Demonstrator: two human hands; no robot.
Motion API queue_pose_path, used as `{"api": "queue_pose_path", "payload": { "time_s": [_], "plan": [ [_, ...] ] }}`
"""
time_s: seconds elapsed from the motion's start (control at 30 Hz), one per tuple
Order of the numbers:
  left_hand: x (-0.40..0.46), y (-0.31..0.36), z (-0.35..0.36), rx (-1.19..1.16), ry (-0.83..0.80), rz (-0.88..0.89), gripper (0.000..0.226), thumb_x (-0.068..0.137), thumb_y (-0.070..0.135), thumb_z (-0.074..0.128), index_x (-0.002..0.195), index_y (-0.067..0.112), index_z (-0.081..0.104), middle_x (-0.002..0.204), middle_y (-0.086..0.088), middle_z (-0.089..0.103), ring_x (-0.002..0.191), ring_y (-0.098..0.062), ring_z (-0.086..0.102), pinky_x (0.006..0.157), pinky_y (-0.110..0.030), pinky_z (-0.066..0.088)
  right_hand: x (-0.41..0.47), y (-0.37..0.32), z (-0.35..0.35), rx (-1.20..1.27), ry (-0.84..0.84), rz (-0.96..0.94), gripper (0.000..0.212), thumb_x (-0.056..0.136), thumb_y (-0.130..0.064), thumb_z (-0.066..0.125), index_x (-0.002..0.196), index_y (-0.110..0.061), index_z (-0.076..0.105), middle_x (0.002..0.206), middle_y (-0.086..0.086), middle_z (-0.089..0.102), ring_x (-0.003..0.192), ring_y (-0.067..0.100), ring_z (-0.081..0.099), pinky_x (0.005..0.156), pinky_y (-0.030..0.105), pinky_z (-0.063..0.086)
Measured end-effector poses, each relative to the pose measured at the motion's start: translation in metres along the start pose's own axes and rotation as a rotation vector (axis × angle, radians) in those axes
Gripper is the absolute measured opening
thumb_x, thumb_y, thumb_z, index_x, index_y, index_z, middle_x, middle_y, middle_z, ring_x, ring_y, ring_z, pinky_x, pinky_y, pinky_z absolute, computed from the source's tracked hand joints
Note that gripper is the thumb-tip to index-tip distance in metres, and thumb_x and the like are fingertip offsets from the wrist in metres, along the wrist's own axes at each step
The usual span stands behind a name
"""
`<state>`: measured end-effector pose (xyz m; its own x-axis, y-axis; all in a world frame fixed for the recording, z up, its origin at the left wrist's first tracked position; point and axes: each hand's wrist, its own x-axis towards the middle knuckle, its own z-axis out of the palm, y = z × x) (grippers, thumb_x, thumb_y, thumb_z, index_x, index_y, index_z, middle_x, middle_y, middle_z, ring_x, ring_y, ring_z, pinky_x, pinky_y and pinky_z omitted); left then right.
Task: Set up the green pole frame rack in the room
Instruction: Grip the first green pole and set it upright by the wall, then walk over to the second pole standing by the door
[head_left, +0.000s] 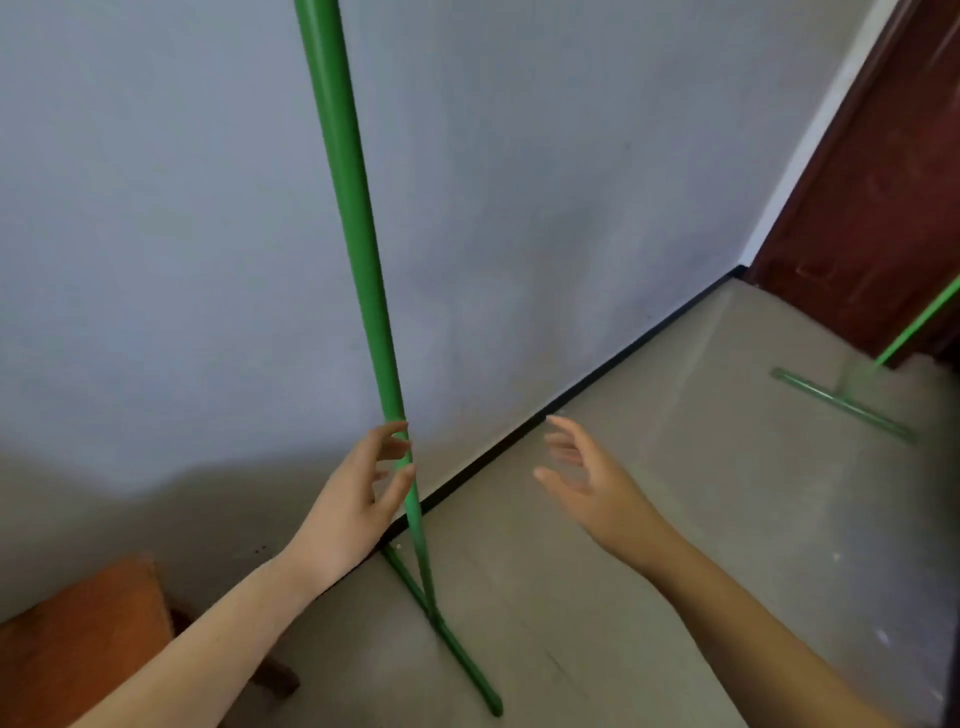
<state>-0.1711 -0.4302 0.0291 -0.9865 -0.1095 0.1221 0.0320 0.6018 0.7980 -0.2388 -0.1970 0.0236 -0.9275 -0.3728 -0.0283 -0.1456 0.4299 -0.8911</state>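
A green upright pole (358, 244) stands near the wall and runs out of the top of the view. It rises from a green foot bar (457, 649) lying on the floor. My left hand (358, 499) holds the pole lightly at its lower part, thumb and fingertips touching it. To the right of the pole, my right hand (587, 478) hovers with fingers spread, holding nothing. At the far right a second green pole (919, 322) stands on its own foot bar (841, 405).
A pale wall with a black baseboard (571, 389) runs behind the pole. A dark red door (883, 182) is at the right corner. An orange wooden stool (78, 639) stands at the lower left. The floor (675, 571) is grey concrete.
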Motion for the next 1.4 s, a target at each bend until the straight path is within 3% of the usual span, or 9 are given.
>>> {"api": "queue_pose_path", "payload": {
  "time_s": [0.3, 0.5, 0.73, 0.9, 1.03, 1.1, 1.23, 1.33, 1.4],
  "plan": [
    [-0.072, 0.008, 0.093, -0.216, -0.244, -0.044, 0.028, 0.082, 0.038, 0.052, 0.101, 0.058, 0.043, 0.109, 0.025, 0.056, 0.102, 0.003, 0.055, 0.083, -0.001, 0.041, -0.176, 0.090, -0.044, 0.203, 0.325, 0.372, 0.047, 0.083, -0.022, 0.056, 0.112, -0.052, 0.034, 0.120, -0.020, 0.048, 0.111, -0.005, 0.047, 0.078, 0.015, 0.039],
    [-0.072, 0.039, 0.157, -0.249, -0.235, -0.093, 0.065, 0.082, 0.006, 0.053, 0.091, 0.069, 0.042, 0.099, 0.035, 0.058, 0.095, 0.010, 0.057, 0.079, 0.003, 0.041, -0.227, 0.122, -0.071, 0.274, 0.520, 0.504, 0.050, 0.082, -0.011, 0.056, 0.109, -0.048, 0.036, 0.119, -0.003, 0.051, 0.108, -0.001, 0.048, 0.081, 0.023, 0.040],
    [-0.045, 0.101, 0.262, -0.289, -0.258, -0.075, 0.056, 0.081, 0.014, 0.056, 0.094, 0.066, 0.044, 0.098, 0.032, 0.060, 0.094, 0.007, 0.058, 0.078, 0.002, 0.042, -0.244, 0.170, -0.165, 0.239, 0.649, 0.548, 0.055, 0.045, -0.072, 0.067, 0.089, -0.080, 0.037, 0.116, -0.019, 0.050, 0.112, 0.013, 0.050, 0.091, 0.020, 0.042],
    [-0.019, 0.153, 0.336, -0.323, -0.302, -0.031, 0.050, 0.078, 0.019, 0.053, 0.095, 0.066, 0.044, 0.103, 0.030, 0.059, 0.095, 0.006, 0.058, 0.078, 0.001, 0.043, -0.249, 0.202, -0.241, 0.260, 0.704, 0.540, 0.073, 0.076, 0.004, 0.061, 0.099, -0.063, 0.043, 0.114, -0.006, 0.055, 0.114, 0.022, 0.050, 0.096, 0.035, 0.040],
    [0.008, 0.179, 0.375, -0.309, -0.337, -0.020, 0.048, 0.072, 0.022, 0.050, 0.095, 0.064, 0.045, 0.100, 0.028, 0.060, 0.095, 0.006, 0.058, 0.079, 0.000, 0.043, -0.240, 0.227, -0.279, 0.319, 0.760, 0.563, 0.055, 0.077, 0.007, 0.057, 0.117, -0.027, 0.042, 0.123, 0.014, 0.052, 0.114, 0.024, 0.049, 0.097, 0.034, 0.038],
    [0.025, 0.187, 0.392, -0.298, -0.347, -0.021, 0.048, 0.073, 0.022, 0.050, 0.094, 0.065, 0.045, 0.102, 0.027, 0.059, 0.095, 0.005, 0.058, 0.079, 0.000, 0.043, -0.228, 0.238, -0.296, 0.333, 0.749, 0.589, 0.054, 0.078, 0.005, 0.058, 0.117, -0.027, 0.041, 0.122, 0.012, 0.052, 0.112, 0.014, 0.053, 0.096, 0.036, 0.039],
    [0.070, 0.203, 0.431, -0.273, -0.366, -0.020, 0.064, 0.083, 0.004, 0.054, 0.093, 0.066, 0.044, 0.104, 0.028, 0.057, 0.095, 0.007, 0.057, 0.077, 0.003, 0.042, -0.194, 0.267, -0.336, 0.373, 0.812, 0.590, 0.058, 0.076, 0.007, 0.059, 0.111, -0.038, 0.048, 0.117, 0.008, 0.055, 0.088, -0.018, 0.056, 0.074, 0.007, 0.047],
    [0.118, 0.215, 0.464, -0.234, -0.363, -0.022, 0.065, 0.083, 0.001, 0.053, 0.091, 0.065, 0.043, 0.105, 0.029, 0.056, 0.095, 0.008, 0.057, 0.075, 0.004, 0.042, -0.155, 0.289, -0.373, 0.380, 0.805, 0.598, 0.081, 0.076, 0.007, 0.059, 0.087, -0.073, 0.046, 0.110, -0.010, 0.054, 0.094, -0.002, 0.057, 0.089, 0.031, 0.041],
    [0.158, 0.224, 0.487, -0.233, -0.367, -0.007, 0.059, 0.083, 0.003, 0.053, 0.092, 0.060, 0.044, 0.105, 0.029, 0.056, 0.095, 0.009, 0.056, 0.074, 0.003, 0.043, -0.125, 0.302, -0.402, 0.348, 0.823, 0.600, 0.075, 0.076, 0.006, 0.060, 0.098, -0.064, 0.042, 0.113, 0.000, 0.056, 0.102, 0.007, 0.056, 0.095, 0.040, 0.039]
  ]
}}
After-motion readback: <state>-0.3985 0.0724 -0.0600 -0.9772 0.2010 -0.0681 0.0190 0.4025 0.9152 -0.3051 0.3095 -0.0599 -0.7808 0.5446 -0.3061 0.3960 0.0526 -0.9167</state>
